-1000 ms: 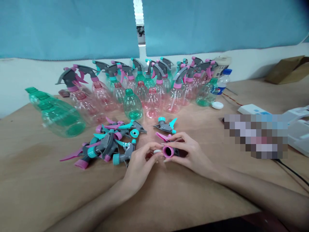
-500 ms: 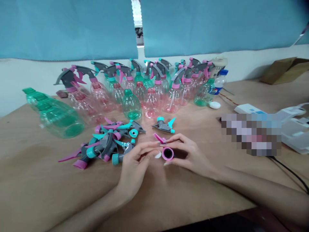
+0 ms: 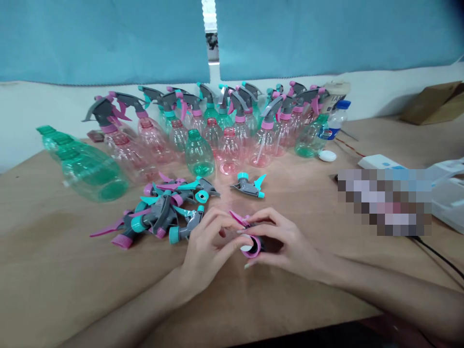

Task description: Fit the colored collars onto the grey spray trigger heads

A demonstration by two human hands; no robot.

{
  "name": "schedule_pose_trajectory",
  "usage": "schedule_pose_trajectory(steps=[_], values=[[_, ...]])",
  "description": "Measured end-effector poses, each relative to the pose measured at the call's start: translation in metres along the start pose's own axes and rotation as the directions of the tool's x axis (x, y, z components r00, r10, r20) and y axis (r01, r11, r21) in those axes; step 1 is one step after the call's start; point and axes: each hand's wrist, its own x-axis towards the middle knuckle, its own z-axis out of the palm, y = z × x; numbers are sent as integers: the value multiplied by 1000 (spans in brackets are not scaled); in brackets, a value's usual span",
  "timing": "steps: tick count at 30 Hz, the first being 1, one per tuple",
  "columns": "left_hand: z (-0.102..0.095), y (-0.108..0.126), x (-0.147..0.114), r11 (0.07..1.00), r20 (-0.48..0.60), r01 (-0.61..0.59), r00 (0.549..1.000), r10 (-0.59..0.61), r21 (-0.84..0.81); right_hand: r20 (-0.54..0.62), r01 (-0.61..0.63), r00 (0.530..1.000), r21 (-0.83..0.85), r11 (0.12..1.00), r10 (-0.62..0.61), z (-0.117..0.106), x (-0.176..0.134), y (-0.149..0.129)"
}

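Observation:
My right hand grips a trigger spray head with a pink collar and a pink trigger, its dark round mouth facing me. Across from it, my left hand has its fingers at the trigger side and its thumb at the collar's rim. A white oval shows at that thumb's tip; whether it is the nail or a small disc I cannot tell. To the left lies a pile of loose spray heads, grey with pink or turquoise parts. One turquoise-collared spray head lies just beyond my hands.
Rows of pink and green bottles stand at the back, many with spray heads fitted. Green bottles stand at the left. At right are a white oval object, a labelled bottle, a blurred-out object with a cable, and a cardboard box.
My left thumb has moved right and down onto the rim of the pink collar. The spray head has shifted slightly lower in my right hand, and the view has moved a little.

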Motion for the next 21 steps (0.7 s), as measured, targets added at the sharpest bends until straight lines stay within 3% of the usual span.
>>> schedule_pose_trajectory(steps=[3, 6, 10, 12, 13, 14, 17, 21], values=[[-2, 5, -1, 989, 63, -143, 988, 141, 37, 12, -32, 999, 23, 999, 32, -1, 0, 1], [-1, 7, -5, 983, 92, -179, 980, 175, 41, 17, -54, 998, 62, 997, 53, -2, 1, 2], [-1, 3, -4, 994, 21, -75, 997, 74, 79, -10, -81, 997, 42, 996, 82, -3, 4, 3], [-5, 2, 1, 993, 61, 4, 998, -11, 122, -30, -106, 994, 8, 994, 106, -7, 5, 4], [-9, 3, 4, 988, 135, 44, 989, -65, 151, -39, -118, 992, -13, 993, 117, -9, 6, 5], [-14, 4, 8, 977, 217, 86, 968, -128, 195, -49, -127, 991, -33, 991, 126, -11, 7, 7], [-30, 7, 16, 958, 521, 137, 815, -253, 251, -81, -141, 988, -84, 986, 135, -17, 8, 12], [-40, 8, 14, 936, 638, 11, 729, -248, 352, -87, -139, 988, -94, 986, 131, -18, 8, 13]])
